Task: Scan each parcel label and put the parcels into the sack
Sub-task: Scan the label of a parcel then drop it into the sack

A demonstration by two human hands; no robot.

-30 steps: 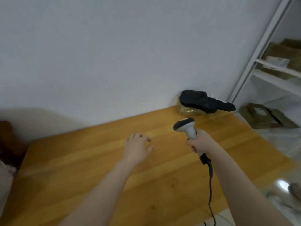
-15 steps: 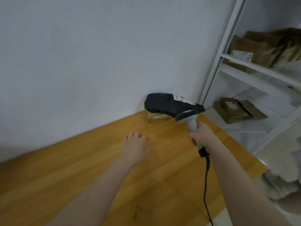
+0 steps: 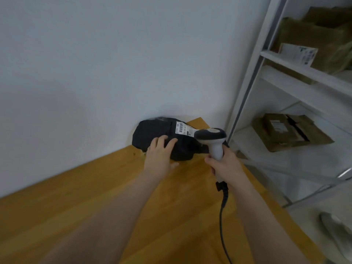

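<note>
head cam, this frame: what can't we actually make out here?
Head view:
- label on the black parcel: print too small and blurred to read; its right end sits behind the scanner head.
- scanner trigger: covered by the right hand.
- anything under the black parcel: hidden by the parcel and the left hand resting on it.
- pale shape at lower right: blurred, cut by the edge; sack or not, cannot tell.

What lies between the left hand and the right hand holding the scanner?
Head view: only a corner of the black parcel and bare wooden table separate the left hand from the right hand gripping the scanner.
</note>
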